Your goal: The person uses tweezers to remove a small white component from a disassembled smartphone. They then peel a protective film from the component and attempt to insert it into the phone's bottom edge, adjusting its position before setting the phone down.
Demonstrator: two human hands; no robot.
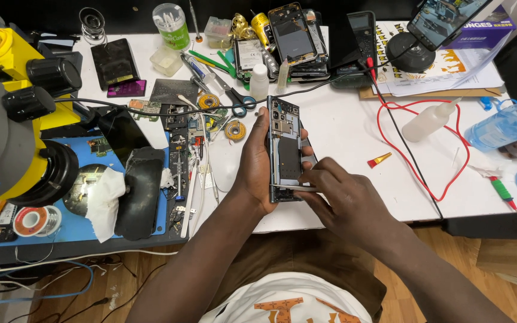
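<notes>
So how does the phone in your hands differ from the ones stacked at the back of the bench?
The held phone is raised off the white table, gripped by the left hand, with the right hand at its lower edge. The stacked phones lie flat, untouched. Both show opened backs.

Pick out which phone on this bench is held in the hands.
The opened phone, back cover off, gripped by the left hand; the other phones lie stacked at the table's far edge.

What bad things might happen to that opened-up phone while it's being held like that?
The open phone is held off the table in the left hand, so it might slip and drop. The right hand presses a thin metal tool near its bare lower parts, which may scratch them. The red wire and the squeeze bottle lie close by, so an elbow might snag or tip them.
</notes>
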